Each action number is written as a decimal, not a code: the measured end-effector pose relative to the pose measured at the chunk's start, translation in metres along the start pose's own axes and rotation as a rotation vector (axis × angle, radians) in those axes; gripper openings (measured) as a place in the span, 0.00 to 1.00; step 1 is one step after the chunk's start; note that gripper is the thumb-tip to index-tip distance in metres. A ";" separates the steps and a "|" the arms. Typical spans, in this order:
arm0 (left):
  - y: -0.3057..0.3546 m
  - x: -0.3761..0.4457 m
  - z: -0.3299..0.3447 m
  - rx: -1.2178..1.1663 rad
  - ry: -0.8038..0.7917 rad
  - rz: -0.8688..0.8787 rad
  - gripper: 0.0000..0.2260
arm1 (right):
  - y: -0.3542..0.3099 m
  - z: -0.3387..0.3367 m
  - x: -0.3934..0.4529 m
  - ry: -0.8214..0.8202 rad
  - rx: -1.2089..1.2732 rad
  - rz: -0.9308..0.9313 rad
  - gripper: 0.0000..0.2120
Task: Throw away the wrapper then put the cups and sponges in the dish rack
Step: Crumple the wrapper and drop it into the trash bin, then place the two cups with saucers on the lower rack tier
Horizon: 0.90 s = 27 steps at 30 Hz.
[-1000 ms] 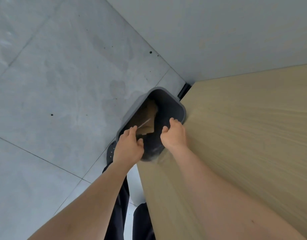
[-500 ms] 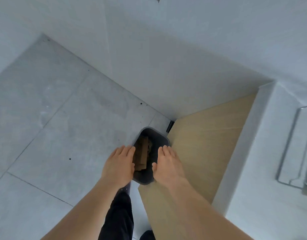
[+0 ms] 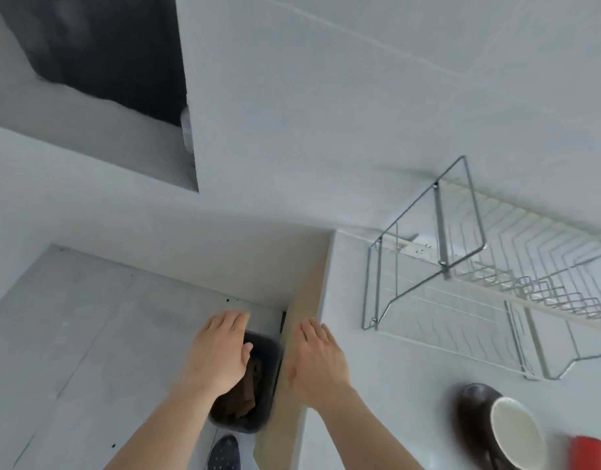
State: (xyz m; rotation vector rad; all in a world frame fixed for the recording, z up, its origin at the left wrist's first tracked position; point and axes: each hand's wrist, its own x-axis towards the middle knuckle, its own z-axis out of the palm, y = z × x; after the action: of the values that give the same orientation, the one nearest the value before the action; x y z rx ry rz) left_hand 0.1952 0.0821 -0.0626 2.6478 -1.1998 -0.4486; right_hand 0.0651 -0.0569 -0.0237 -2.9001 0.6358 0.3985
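Both hands, left (image 3: 221, 354) and right (image 3: 317, 357), hover flat, open and empty above the bin (image 3: 258, 425). Right of the bin, on the counter (image 3: 394, 385), stands the cup (image 3: 516, 432): probably rigid, breakable, smooth; best gripped around its wall.

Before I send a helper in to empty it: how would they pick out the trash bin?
Start at the white counter with the wire dish rack and find its left end, faced in pale wood. The bin stands on the grey floor against that end, below the left hand. It is the only dark, open container there, with brown scraps inside.
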 end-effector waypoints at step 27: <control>0.384 -0.043 0.053 -0.018 -0.058 0.162 0.29 | 0.350 0.002 -0.236 0.210 0.423 0.549 0.28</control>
State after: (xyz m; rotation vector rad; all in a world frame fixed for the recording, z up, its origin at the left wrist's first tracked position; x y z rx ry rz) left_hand -0.1177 -0.1376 0.0120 2.5131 -1.4074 -0.5083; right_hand -0.2922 -0.2798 0.0127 -2.3480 1.3685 0.0018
